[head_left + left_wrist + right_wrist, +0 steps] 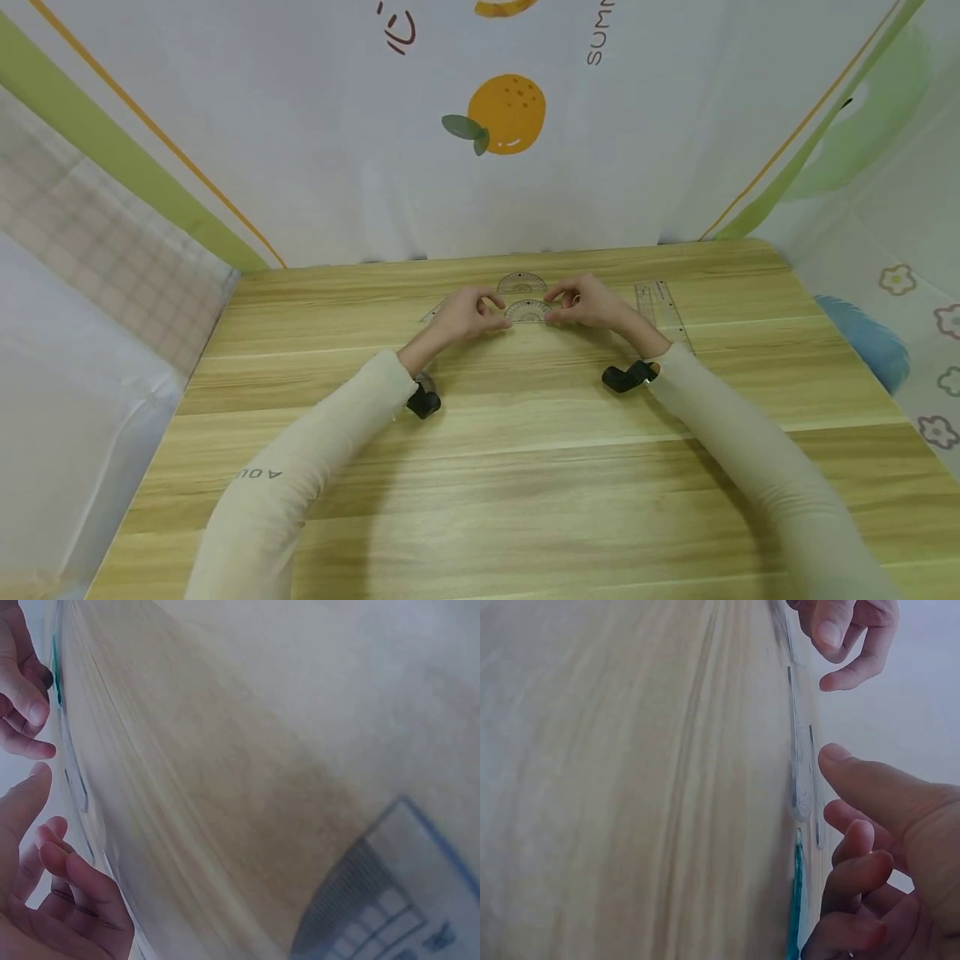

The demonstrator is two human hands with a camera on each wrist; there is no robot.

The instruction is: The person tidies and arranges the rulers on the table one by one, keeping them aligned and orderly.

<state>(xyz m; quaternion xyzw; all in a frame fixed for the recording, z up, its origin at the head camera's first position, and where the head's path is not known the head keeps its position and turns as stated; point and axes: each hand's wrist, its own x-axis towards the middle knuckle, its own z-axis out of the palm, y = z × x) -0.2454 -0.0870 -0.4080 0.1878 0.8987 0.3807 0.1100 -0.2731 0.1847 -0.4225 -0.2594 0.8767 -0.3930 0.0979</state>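
Left hand [467, 315] and right hand [591, 304] flank a transparent protractor [528, 312]

Nearest my head camera, cream sleeves [315, 450] reach over the wood-grain surface [487, 517], with black wrist cameras [627, 378] at the cuffs. Past them I see the fingers of both hands released: thumbs and forefingers parted, the others loosely bent, nothing gripped. The protractor lies on the surface between them, straight edge toward the person; I can't tell whether the fingers touch its ends. A transparent corner piece [432, 315] shows beside the left hand. To the right of the right hand lie a short ruler [644, 304] and a longer ruled piece [670, 307], partly hidden. A second protractor [521, 284] sits just beyond the first. Behind everything hangs white cloth [420, 192] printed with an orange.
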